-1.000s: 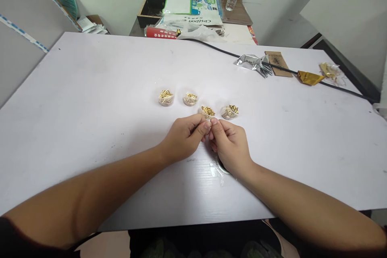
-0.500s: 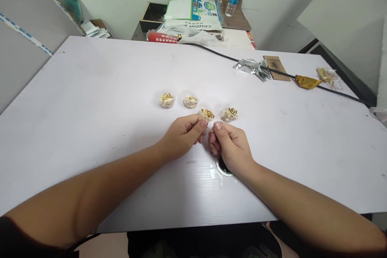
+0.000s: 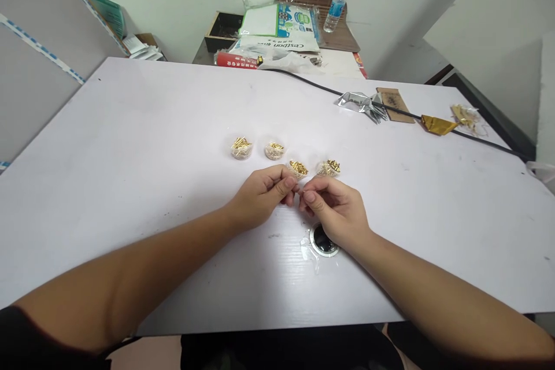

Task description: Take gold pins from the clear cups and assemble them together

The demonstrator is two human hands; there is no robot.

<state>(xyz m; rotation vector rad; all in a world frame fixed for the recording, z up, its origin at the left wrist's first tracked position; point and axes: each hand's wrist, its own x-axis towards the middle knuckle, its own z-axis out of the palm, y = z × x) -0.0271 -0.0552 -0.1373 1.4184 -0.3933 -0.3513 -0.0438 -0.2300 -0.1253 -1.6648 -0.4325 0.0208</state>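
My left hand [image 3: 269,195] is closed in a pinch, thumb against the forefinger; what lies between those fingertips is too small to make out. Facing it, my right hand [image 3: 336,208] pinches a tiny gold-coloured pin [image 3: 303,191], its fingertips almost meeting the left ones. Just beyond the hands stand small clear cups of gold-coloured metal pieces: one cup [image 3: 298,169] behind the left fingertips and another [image 3: 328,167] behind the right hand. Farther left are a cup of longer pins [image 3: 241,148] and a cup of shorter pieces [image 3: 274,151].
A round black grommet [image 3: 323,239] with clear tape is set in the white table [image 3: 151,127] below my right hand. A black cable [image 3: 303,79] crosses the back, beside silver foil [image 3: 359,103], cardboard [image 3: 395,105] and gold foil [image 3: 437,124]. A water bottle [image 3: 336,8] stands behind.
My right hand has turned slightly, and its fingertips have come closer to the left ones, bringing the pin to them. More of the black grommet shows. The view has tilted up a little.
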